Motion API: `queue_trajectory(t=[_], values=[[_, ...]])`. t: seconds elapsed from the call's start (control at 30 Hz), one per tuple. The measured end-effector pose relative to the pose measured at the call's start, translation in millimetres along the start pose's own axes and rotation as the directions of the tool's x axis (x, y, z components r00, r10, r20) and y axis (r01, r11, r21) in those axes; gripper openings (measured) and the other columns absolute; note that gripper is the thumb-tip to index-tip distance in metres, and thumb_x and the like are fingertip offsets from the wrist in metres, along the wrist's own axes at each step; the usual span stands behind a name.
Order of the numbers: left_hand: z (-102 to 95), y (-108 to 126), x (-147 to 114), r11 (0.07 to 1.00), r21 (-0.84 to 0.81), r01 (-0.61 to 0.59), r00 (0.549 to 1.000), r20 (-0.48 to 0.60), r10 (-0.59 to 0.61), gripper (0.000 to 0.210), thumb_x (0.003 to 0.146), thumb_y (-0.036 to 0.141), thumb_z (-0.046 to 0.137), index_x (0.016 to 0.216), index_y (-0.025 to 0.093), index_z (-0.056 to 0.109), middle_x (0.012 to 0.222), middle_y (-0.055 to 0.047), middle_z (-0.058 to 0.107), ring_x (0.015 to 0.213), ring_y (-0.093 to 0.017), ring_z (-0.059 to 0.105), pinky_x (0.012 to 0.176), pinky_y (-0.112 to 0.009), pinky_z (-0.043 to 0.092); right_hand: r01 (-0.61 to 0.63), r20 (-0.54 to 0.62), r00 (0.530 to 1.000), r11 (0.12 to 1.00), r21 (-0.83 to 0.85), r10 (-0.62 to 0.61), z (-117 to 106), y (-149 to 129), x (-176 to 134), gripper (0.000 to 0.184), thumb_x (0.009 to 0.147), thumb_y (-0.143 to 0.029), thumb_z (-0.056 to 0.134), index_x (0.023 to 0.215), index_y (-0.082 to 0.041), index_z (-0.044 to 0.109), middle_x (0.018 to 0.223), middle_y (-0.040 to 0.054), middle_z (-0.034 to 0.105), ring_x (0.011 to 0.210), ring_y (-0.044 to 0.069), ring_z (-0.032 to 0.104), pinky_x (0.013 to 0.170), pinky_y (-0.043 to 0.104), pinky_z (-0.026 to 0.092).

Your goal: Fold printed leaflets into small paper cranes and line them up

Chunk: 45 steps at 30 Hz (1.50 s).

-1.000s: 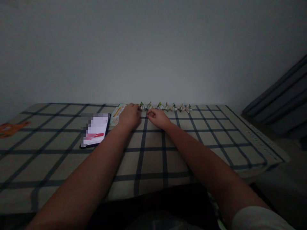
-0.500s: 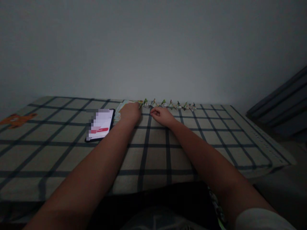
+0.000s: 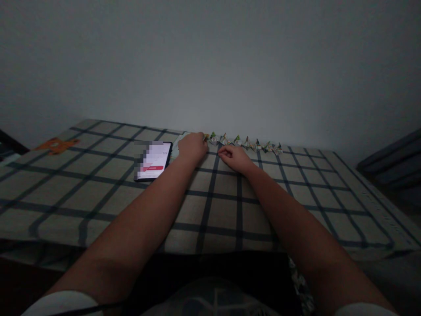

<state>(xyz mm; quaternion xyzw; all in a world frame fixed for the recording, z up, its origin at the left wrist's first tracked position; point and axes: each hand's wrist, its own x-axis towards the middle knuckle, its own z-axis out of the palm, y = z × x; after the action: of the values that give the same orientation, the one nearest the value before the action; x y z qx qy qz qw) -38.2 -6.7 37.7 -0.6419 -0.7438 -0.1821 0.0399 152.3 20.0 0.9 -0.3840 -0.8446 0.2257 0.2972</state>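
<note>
Along the far edge of the checked cloth runs a row of several small folded paper pieces [image 3: 247,141], pointed and printed in green and white. At the row's left end my left hand [image 3: 194,147] is closed, its fingertips on a yellowish-green folded paper piece [image 3: 206,137] that they partly cover. Flat printed paper [image 3: 176,142] shows beneath and left of that hand. My right hand [image 3: 236,159] rests on the cloth just in front of the row, fingers curled together with nothing visible in them. A phone [image 3: 154,161] with a lit screen lies left of my left forearm.
The checked cloth [image 3: 223,210] covers the table up to a plain grey wall [image 3: 210,66]. An orange flat shape [image 3: 57,145] lies at the far left. Dark ridged material [image 3: 394,162] stands beyond the right edge.
The camera view has turned and tilted slightly, so the table's contents appear farther right. Both hands keep nearly the same places beside the paper row.
</note>
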Motion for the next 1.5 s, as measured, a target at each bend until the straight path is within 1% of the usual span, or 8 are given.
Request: queue_trajectory(t=[0.33,0.53,0.77,0.83,1.07,1.23,1.37,1.5], values=[[-6.6,-2.3,-1.8,0.991,-0.105,-0.081,0.985,-0.158,0.063,0.036,0.097,0.022,0.045,0.115,0.018,0.076,0.119,-0.018,0.07,0.11,-0.036,0.065,0.088,-0.045,0.051,0.0,-0.001,1.0,1.0,0.011,0.0,-2.0,-1.7,-0.7,0.015,0.09,-0.02,0.063,0.096,-0.014,0.074,0.086,0.0056,0.072,0.077,0.016,0.063,0.073,0.029,0.046],[-17.2,5.8,-10.4,0.959,-0.213,-0.189,0.947,-0.3,0.12,0.043,0.097,0.023,0.049,0.136,0.021,0.067,0.131,-0.014,0.067,0.121,-0.032,0.06,0.093,-0.039,0.05,-0.032,-0.075,0.996,0.992,0.121,0.041,2.1,0.7,1.6,0.012,0.089,-0.021,0.063,0.092,-0.015,0.073,0.087,0.0054,0.073,0.079,0.016,0.063,0.077,0.029,0.049],[-6.9,14.4,-16.6,0.728,-0.458,-0.511,0.829,-0.486,0.276,0.051,0.098,0.024,0.05,0.148,0.019,0.055,0.131,-0.015,0.063,0.12,-0.027,0.059,0.101,-0.036,0.049,-0.12,-0.227,0.938,0.861,0.495,0.261,-0.8,3.7,8.4,0.026,0.096,-0.038,0.06,0.113,-0.019,0.067,0.101,0.0064,0.072,0.087,0.016,0.067,0.073,0.027,0.053],[0.9,16.7,-16.7,0.665,-0.536,-0.521,0.827,-0.508,0.239,0.05,0.099,0.026,0.048,0.148,0.019,0.054,0.13,-0.015,0.062,0.116,-0.026,0.06,0.097,-0.035,0.051,-0.103,-0.278,0.916,0.84,0.532,0.288,-6.0,2.5,7.8,0.032,0.099,-0.044,0.056,0.119,-0.021,0.066,0.112,0.0083,0.072,0.096,0.017,0.068,0.071,0.025,0.053],[29.8,16.4,-7.1,0.531,-0.778,-0.336,0.924,-0.382,0.026,0.053,0.098,0.037,0.054,0.15,0.026,0.05,0.135,-0.013,0.06,0.101,-0.023,0.065,0.084,-0.033,0.054,-0.149,-0.273,0.879,0.77,0.621,0.39,-12.4,14.3,12.3,0.044,0.092,-0.037,0.066,0.131,-0.018,0.061,0.106,0.0079,0.071,0.088,0.016,0.066,0.069,0.026,0.053],[41.5,13.5,8.0,0.338,-0.918,-0.207,0.971,-0.234,-0.041,0.061,0.088,0.033,0.066,0.147,0.026,0.053,0.126,-0.01,0.066,0.086,-0.019,0.068,0.074,-0.03,0.055,-0.124,-0.278,0.894,0.792,0.598,0.351,-15.2,23.2,14.6,0.025,0.088,-0.036,0.068,0.106,-0.019,0.065,0.098,0.0048,0.071,0.082,0.014,0.064,0.067,0.025,0.052],[42.6,14.1,12.8,0.214,-0.974,-0.078,0.997,-0.08,0.002,0.04,0.08,0.032,0.075,0.116,0.015,0.071,0.1,-0.009,0.074,0.081,-0.019,0.068,0.076,-0.032,0.057,-0.134,-0.302,0.879,0.8,0.585,0.368,-17.9,24.8,14.0,0.016,0.088,-0.033,0.067,0.095,-0.019,0.065,0.087,0.0012,0.068,0.075,0.013,0.061,0.061,0.023,0.049],[39.1,14.6,11.8,0.155,-0.988,-0.02,1.0,-0.022,-0.015,0.019,0.077,0.031,0.078,0.086,0.016,0.071,0.083,-0.006,0.075,0.075,-0.02,0.068,0.07,-0.031,0.058,-0.119,-0.312,0.872,0.782,0.612,0.377,-20.7,24.6,13.5,0.013,0.087,-0.028,0.068,0.094,-0.018,0.065,0.083,-0.0002,0.066,0.07,0.011,0.059,0.059,0.021,0.048]])
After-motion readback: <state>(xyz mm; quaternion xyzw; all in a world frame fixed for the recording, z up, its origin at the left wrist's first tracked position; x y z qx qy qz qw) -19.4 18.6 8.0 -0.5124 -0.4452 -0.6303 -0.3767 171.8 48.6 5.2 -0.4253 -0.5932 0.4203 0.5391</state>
